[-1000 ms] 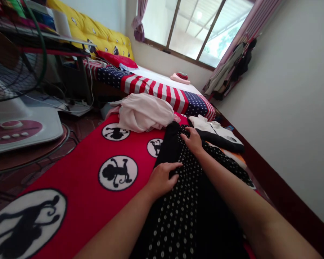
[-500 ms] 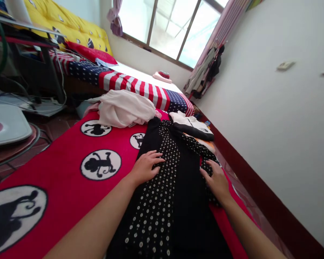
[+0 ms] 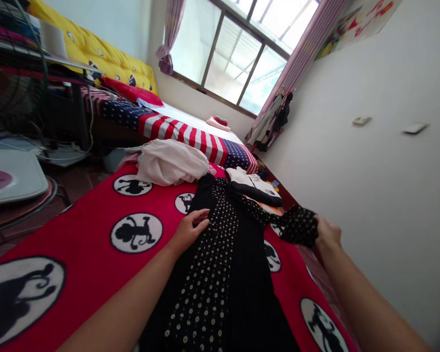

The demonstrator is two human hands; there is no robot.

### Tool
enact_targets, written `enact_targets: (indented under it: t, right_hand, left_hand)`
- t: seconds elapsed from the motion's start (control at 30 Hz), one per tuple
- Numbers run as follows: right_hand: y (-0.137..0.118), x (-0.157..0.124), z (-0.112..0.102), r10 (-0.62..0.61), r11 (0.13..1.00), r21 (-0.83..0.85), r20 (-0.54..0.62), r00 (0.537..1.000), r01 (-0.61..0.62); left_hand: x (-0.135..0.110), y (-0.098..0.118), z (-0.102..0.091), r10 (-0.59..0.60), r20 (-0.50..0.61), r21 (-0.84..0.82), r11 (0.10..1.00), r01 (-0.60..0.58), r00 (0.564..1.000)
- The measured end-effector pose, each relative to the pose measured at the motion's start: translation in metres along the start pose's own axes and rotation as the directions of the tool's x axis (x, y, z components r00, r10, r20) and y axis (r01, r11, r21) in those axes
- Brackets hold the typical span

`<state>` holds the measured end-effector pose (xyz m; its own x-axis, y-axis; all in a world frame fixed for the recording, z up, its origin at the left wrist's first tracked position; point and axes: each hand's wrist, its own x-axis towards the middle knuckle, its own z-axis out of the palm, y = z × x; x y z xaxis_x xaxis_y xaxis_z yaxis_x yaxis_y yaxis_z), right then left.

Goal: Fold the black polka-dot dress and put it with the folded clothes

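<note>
Right hand (image 3: 328, 234) moved out to the right since prior frame, now gripping a bunched dotted fabric end (image 3: 298, 226) (lifted clear of rug, pulled sideways from main garment). Left hand (image 3: 188, 232) resting on black polka-dot dress (image 3: 220, 274), fingers near its left edge, not clamped. Hands well apart, dress betw. them. Qty: dress 1; red rug (image 3: 77, 234) 1, dress lying on it; monkey roundels 6 clear + 1 part-hidden; other garments 2: pale pink top (image 3: 170, 163), black-and-white jacket (image 3: 254, 187), both just past dress's far end. Dress long axis: from viewer toward flag-print bed (image 3: 179, 129), narrow end pointing away.
</note>
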<state>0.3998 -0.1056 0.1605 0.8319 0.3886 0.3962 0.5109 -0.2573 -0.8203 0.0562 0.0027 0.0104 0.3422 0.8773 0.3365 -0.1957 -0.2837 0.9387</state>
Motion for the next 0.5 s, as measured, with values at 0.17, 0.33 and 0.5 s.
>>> enact_targets:
  t: [0.17, 0.33, 0.5]
  right_hand:
    - [-0.099, -0.052, 0.017, -0.281, 0.924, 0.342, 0.293, 0.914, 0.174]
    - [-0.095, -0.165, -0.004, -0.548, 0.834, 0.383, 0.656, 0.52, 0.396]
    - [0.034, -0.189, -0.039, -0.273, 0.889, -0.114, 0.647, 0.712, 0.444]
  left_hand:
    - [0.001, 0.012, -0.014, -0.26, -0.055, -0.491, 0.848, 0.201, 0.964]
    - [-0.006, 0.036, -0.032, -0.39, 0.076, -0.76, 0.574, 0.306, 0.918]
    - [-0.005, 0.039, -0.038, -0.519, 0.082, -0.697, 0.58, 0.422, 0.851]
